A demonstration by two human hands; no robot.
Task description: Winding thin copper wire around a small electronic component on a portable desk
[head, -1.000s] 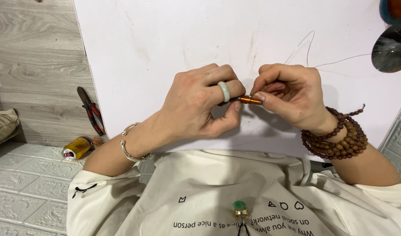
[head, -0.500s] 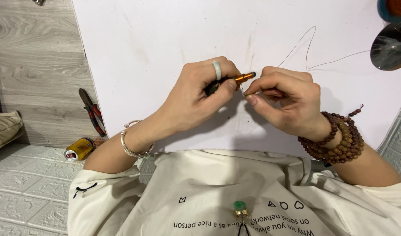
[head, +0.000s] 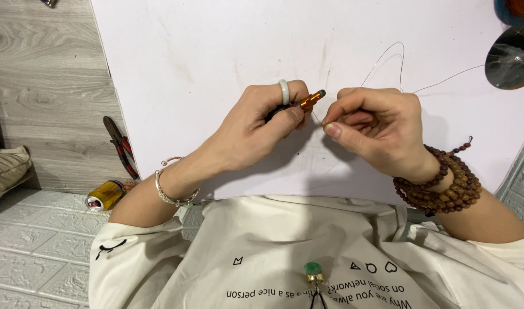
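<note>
My left hand grips a small orange pen-like tool with a dark tip that points up and right; a pale ring sits on one finger and a silver bangle on the wrist. My right hand pinches a thin clear wire just right of the tool's tip. The wire loops up over the white board and trails off to the right. Brown bead bracelets wrap my right wrist.
Red-handled pliers and a small gold spool lie on the wooden floor left of the board. A dark round disc sits at the board's right edge. A green-topped pendant hangs on my cream shirt.
Both hands have shifted slightly up the board. The tool has tilted from pointing right to pointing up and right, and my right fingers have closed on the wire beside its tip.
</note>
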